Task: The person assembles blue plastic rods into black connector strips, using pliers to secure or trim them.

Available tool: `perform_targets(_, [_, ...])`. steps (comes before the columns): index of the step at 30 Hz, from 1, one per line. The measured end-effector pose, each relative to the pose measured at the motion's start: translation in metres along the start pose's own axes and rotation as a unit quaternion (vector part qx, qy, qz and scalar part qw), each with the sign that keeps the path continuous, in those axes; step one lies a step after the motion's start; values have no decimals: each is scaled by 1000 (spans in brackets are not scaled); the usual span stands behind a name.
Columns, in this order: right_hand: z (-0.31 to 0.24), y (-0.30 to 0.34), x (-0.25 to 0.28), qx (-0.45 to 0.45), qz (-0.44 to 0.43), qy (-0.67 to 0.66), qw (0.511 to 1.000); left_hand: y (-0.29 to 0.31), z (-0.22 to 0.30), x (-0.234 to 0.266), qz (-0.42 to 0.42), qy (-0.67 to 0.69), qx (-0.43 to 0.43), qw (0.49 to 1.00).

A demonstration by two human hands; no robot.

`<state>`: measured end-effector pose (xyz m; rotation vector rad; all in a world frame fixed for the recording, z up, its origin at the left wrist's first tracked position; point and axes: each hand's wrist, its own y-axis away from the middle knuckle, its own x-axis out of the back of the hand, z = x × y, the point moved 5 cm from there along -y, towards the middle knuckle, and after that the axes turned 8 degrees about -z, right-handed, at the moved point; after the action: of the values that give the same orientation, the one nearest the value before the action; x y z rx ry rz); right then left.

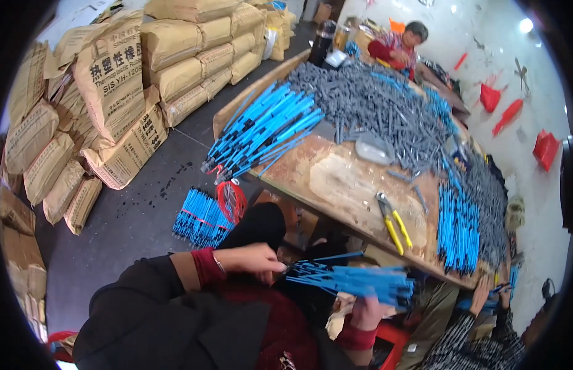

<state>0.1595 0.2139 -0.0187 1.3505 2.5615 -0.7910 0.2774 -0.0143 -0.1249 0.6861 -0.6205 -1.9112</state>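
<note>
My right hand (368, 312) is wrapped round a loose bundle of thin blue rods (354, 280) above my lap, gripping it near its right end; that end is smeared by motion. Dark tips show at the bundle's left end. My left hand (260, 259) hovers close to those tips with thumb and fingers pinched together; whatever may be between them is too small to make out. One rod sticks out above the others. Beyond the bundle, pliers with yellow handles (394, 223) lie on the wooden table (342, 182).
Grey plastic tubes (385, 105) pile up across the table, with blue rods (271, 126) at its left corner and another stack (458, 228) at right. A tied bundle (200, 216) and red cord (232, 198) lie left of my knee. Sacks (194, 49) line the left. Two people sit nearby.
</note>
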Motion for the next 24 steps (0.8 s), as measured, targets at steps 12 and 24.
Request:
perform_targets(12, [92, -19, -59, -183, -102, 180, 961, 2, 64, 10, 121, -38, -380, 916])
perform_targets(24, [101, -35, -47, -151, -252, 102, 950, 6, 69, 22, 329, -217, -435, 810])
